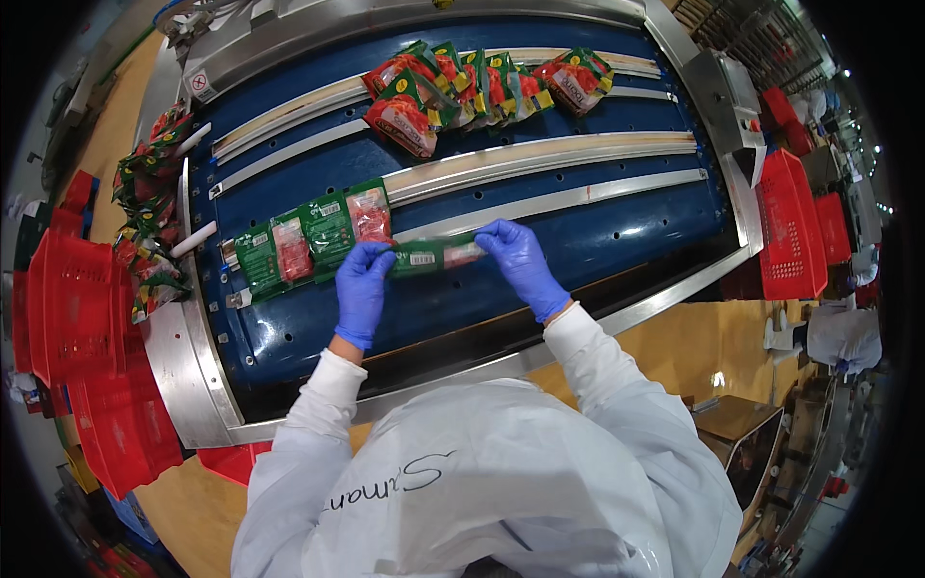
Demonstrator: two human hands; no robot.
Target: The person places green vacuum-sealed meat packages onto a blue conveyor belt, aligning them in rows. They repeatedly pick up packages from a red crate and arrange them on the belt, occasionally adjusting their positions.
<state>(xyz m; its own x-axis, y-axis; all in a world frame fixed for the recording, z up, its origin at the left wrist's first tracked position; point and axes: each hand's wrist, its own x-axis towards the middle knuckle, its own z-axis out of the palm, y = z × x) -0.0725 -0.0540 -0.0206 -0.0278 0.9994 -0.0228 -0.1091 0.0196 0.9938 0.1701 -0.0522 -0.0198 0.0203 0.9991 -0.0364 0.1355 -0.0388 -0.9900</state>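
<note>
Between my two blue-gloved hands a green packet of red meat (423,259) is held by its two ends, tilted so that it looks narrow. My left hand (363,285) pinches its left end. The fingers of my right hand (517,256) grip the right end. Directly left of it, two more green meat packets (330,224) (271,259) lie side by side with their printed backs up, along the near metal sealing bar (542,162). My left hand is close to the nearer one's lower corner.
Several filled packets (473,87) lie in a pile across the far sealing bar (289,119). The blue machine bed (462,318) has a raised metal rim (650,292). More packets (148,209) heap at its left end, beside red crates (76,311). Another red crate (791,224) stands right.
</note>
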